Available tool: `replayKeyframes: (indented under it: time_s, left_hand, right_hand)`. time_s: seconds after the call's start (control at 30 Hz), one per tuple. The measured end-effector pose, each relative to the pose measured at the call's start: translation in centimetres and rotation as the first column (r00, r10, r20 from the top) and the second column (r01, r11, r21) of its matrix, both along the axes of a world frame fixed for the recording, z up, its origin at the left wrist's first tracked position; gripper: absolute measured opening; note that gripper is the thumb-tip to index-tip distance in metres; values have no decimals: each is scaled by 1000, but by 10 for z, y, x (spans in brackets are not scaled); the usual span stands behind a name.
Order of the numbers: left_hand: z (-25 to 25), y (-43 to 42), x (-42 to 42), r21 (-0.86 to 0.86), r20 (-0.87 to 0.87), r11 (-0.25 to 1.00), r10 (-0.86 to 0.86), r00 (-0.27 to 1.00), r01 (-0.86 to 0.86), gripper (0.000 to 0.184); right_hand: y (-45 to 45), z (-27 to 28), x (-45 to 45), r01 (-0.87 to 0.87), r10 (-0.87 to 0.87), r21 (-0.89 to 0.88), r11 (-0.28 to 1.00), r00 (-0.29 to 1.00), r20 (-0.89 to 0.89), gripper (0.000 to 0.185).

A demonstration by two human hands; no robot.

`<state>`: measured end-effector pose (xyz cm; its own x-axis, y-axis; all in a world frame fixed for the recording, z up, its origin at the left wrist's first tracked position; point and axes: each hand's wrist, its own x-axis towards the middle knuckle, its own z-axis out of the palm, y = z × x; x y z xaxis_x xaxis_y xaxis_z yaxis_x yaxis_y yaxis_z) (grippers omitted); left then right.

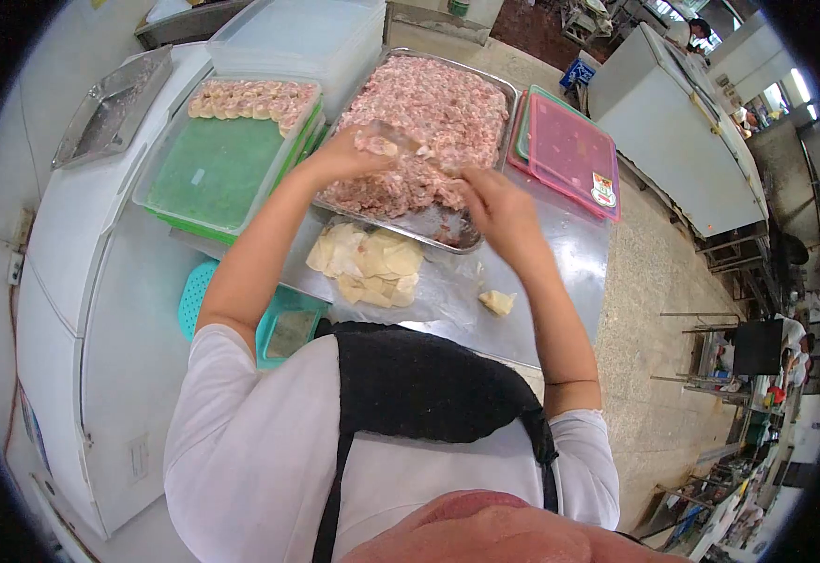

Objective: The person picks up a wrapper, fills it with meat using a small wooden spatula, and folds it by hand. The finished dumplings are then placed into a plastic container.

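Note:
A large metal tray of pinkish ground meat lies in front of me. My left hand is over the tray's left part, its fingers curled round a small wrapper piece with filling. Over the tray's right side, my right hand has its fingers pressed together at the meat; what they hold, if anything, is hidden. Pale round wrappers are piled below the tray. At the upper left, a green-bottomed container has rows of filled dumplings along its far edge.
Clear stacked containers stand behind the dumplings. Pink lids lie right of the tray. A dough scrap rests on the metal table. An empty metal tray sits far left. Another person is at the far upper right.

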<state>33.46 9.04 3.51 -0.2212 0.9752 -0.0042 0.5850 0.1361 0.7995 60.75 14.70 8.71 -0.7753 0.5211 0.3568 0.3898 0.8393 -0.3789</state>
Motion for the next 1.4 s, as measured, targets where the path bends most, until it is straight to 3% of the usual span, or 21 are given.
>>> replayKeyframes:
  time_s: [0.07,0.13,0.17,0.2,0.27,0.3,0.37,0.4,0.47,0.57,0.6,0.7,0.8,0.87,0.97,1.07,1.13,1.2,1.27,1.33,1.4]
  left_hand:
    - [1,2,-13,8,25,999,-46,999,46,61]
    - [12,-2,-23,65,-145,984,-158,977,169,63]
    - [13,-15,-27,142,-245,988,-25,969,61,84]
    - [22,-29,-35,140,-252,987,-40,967,78,84]
    - [54,-50,-50,-55,210,989,-124,970,139,72]
    - [62,-59,-54,-56,215,987,-138,967,154,72]
    - [76,-77,-64,407,-137,871,-241,961,276,65]
    - [80,-83,-69,408,-133,869,-248,960,281,65]
    - [86,-94,-78,339,-159,880,-294,942,332,54]
    - [77,-93,-109,245,-241,829,-451,860,503,47]
    - [73,-97,-114,248,-238,828,-451,860,503,47]
    - [58,-106,-130,271,-288,896,-272,918,351,47]
    - [53,-105,-147,273,-201,921,-229,952,279,48]
    - [66,-109,-152,187,-220,898,-356,908,398,52]
    - [64,-128,-154,384,-211,880,-212,954,280,48]
    - [61,-128,-163,343,-86,890,-289,953,301,43]
    - [63,-126,-169,315,-141,880,-327,935,355,43]
    - [62,-126,-181,289,-195,869,-357,913,402,45]
    - [56,-130,-202,158,-56,953,-254,965,260,51]
    - [45,-130,-225,219,-199,947,-194,961,237,51]
    - [36,-125,-236,286,-332,931,-126,935,227,50]
  right_hand:
    - [-8,-19,-18,15,-14,3,1000,994,-109,21]
    - [10,-52,-29,210,-215,52,976,967,138,22]
    - [25,-63,-18,221,-244,105,970,843,479,25]
    - [20,-59,-11,238,-257,102,966,843,473,25]
    - [5,-39,-7,318,-271,-85,944,898,347,28]
    - [-5,-29,-11,333,-284,-85,939,892,352,28]
    - [-24,-4,-23,177,-204,-362,915,978,-38,31]
    - [-41,11,-35,185,-211,-361,914,977,-34,31]
    - [-78,33,-72,-57,-9,-400,915,987,-161,33]
    - [-93,10,-111,-111,90,-332,937,993,-76,31]
    - [-93,15,-114,-109,90,-331,937,993,-72,31]
    - [-104,48,-121,112,-116,41,993,985,131,24]
    - [-129,41,-144,59,-65,88,994,995,70,24]
    - [-121,33,-148,9,-11,98,995,1000,14,24]
    - [-122,57,-148,66,-63,-100,993,998,30,27]
    - [-147,58,-169,15,-17,-214,977,1000,-5,29]
    - [-146,25,-177,-5,-8,-164,986,997,-78,31]
    - [-143,18,-179,21,-22,-237,971,1000,1,31]
    - [-136,5,-162,38,-49,-333,942,999,-25,31]
    - [-129,-16,-141,-2,-134,-389,921,937,-322,31]
    - [-129,-20,-114,89,-291,-548,832,911,-294,32]
